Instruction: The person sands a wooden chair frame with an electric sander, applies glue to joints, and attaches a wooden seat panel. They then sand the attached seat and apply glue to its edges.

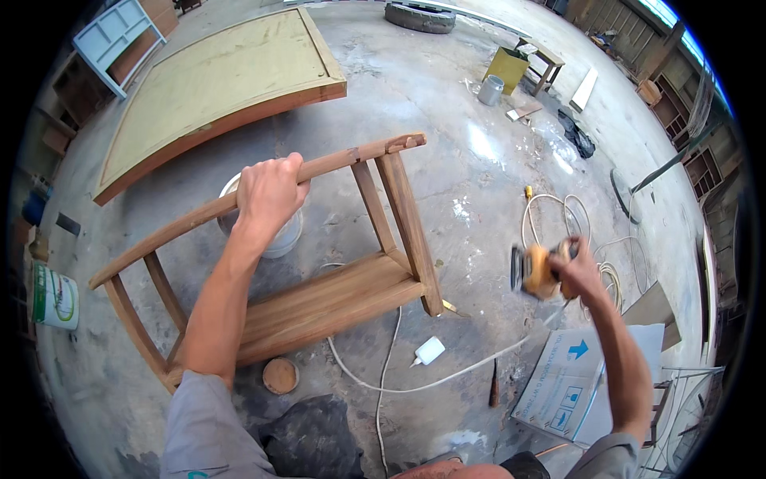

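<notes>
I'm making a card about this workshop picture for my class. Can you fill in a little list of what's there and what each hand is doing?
Place: workshop with a concrete floor
Left hand: fingers wrapped around the curved top rail of a wooden chair frame
Right hand: holding a yellow power sander in the air, away from the chair frame
On the floor: white cord, small white glue bottle, white bucket, cardboard box
Farther back: big wooden panel, tyre

This is a woodworking workshop. An unfinished wooden chair frame (319, 263) stands on a stained concrete floor (447, 104), with a large wooden panel (207, 88) beyond it. An orange power sander (533, 271), coiled cable (574, 223), a glue bottle (428, 350) and open shelving (694, 160) along the wall confirm it.
</notes>
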Tool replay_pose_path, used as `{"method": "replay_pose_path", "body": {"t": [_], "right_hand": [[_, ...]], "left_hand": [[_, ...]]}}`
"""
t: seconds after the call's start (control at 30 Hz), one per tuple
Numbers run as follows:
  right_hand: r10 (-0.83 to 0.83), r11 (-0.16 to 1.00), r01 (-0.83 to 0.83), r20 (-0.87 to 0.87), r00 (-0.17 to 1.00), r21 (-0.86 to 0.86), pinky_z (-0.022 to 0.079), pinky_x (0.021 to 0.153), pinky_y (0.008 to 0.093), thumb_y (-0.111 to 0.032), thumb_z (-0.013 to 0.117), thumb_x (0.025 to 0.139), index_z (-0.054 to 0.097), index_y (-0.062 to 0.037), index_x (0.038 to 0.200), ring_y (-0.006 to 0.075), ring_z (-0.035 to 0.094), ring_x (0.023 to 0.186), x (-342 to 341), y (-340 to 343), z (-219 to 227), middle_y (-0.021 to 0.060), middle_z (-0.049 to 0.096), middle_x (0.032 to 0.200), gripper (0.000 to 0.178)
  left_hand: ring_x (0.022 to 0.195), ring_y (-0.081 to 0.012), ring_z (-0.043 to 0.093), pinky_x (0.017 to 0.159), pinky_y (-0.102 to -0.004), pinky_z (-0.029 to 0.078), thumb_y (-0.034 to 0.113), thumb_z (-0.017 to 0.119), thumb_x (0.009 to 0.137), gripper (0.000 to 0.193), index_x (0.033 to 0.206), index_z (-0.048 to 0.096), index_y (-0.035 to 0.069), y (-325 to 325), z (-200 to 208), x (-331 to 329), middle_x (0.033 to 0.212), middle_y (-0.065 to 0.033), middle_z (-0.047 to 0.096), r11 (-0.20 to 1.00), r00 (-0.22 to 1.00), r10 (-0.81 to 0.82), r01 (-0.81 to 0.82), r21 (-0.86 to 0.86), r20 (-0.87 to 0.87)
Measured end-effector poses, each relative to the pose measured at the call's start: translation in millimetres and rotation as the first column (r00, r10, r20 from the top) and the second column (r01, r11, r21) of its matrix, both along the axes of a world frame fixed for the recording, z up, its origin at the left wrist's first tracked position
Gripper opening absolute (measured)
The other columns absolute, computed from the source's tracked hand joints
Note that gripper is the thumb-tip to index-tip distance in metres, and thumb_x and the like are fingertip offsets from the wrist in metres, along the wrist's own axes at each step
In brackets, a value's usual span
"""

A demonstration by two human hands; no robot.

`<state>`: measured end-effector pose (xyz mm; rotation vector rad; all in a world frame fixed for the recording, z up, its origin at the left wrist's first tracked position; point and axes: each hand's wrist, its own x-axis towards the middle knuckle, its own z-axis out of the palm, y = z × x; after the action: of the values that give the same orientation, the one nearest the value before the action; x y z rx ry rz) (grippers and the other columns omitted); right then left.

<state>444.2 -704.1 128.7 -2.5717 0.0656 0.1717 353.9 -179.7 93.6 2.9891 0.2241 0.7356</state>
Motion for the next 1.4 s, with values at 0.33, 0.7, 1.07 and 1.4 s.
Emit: {"method": "replay_pose_path", "body": {"t": [0.33, 0.7, 1.07, 1.4], "right_hand": [[0.400, 0.907, -0.420, 0.348, 0.848, -0.019, 0.062, 0.081, 0.0379, -0.031, 0.081, 0.082, 0.049, 0.0058, 0.133, 0.0317, 0.068, 0.091, 68, 237, 131, 0.0292, 0.062, 0.116, 0.070], [0.471, 0.869, -0.400, 0.243, 0.848, -0.289, 0.056, 0.096, 0.0442, -0.029, 0.074, 0.084, 0.062, -0.0008, 0.129, 0.0350, 0.067, 0.107, 74, 327, 122, 0.0217, 0.062, 0.119, 0.054], [0.502, 0.865, -0.438, 0.416, 0.758, -0.245, 0.060, 0.094, 0.0414, -0.025, 0.074, 0.086, 0.063, -0.0016, 0.129, 0.0356, 0.069, 0.103, 62, 307, 103, 0.0216, 0.062, 0.118, 0.050], [0.516, 0.853, -0.464, 0.528, 0.675, -0.240, 0.060, 0.092, 0.0432, -0.027, 0.076, 0.085, 0.065, -0.0036, 0.127, 0.0346, 0.070, 0.104, 46, 301, 90, 0.0201, 0.062, 0.120, 0.049]], "left_hand": [[0.070, -0.0343, 0.070, 0.061, -0.0456, 0.055, 0.014, 0.077, 0.079, 0.017, 0.082, 0.063, 0.005, 3, -4, 2, 0.076, -0.0142, 0.071, 0.998, 0.996, -0.043, 0.046, -0.035, 0.074], [0.087, -0.0326, 0.072, 0.071, -0.0444, 0.058, 0.004, 0.080, 0.072, 0.023, 0.088, 0.063, 0.004, 5, -1, 0, 0.086, -0.0143, 0.072, 0.991, 0.997, -0.067, 0.071, -0.114, 0.033], [0.085, -0.0315, 0.073, 0.071, -0.0423, 0.059, 0.005, 0.078, 0.072, 0.021, 0.087, 0.063, 0.004, 5, 1, -3, 0.087, -0.0148, 0.072, 0.989, 0.993, -0.114, 0.115, -0.092, 0.013], [0.078, -0.0345, 0.072, 0.065, -0.0457, 0.055, 0.012, 0.080, 0.079, 0.021, 0.088, 0.064, 0.003, 10, 1, -1, 0.082, -0.0156, 0.072, 0.993, 0.994, -0.111, 0.111, -0.052, -0.013]]}}
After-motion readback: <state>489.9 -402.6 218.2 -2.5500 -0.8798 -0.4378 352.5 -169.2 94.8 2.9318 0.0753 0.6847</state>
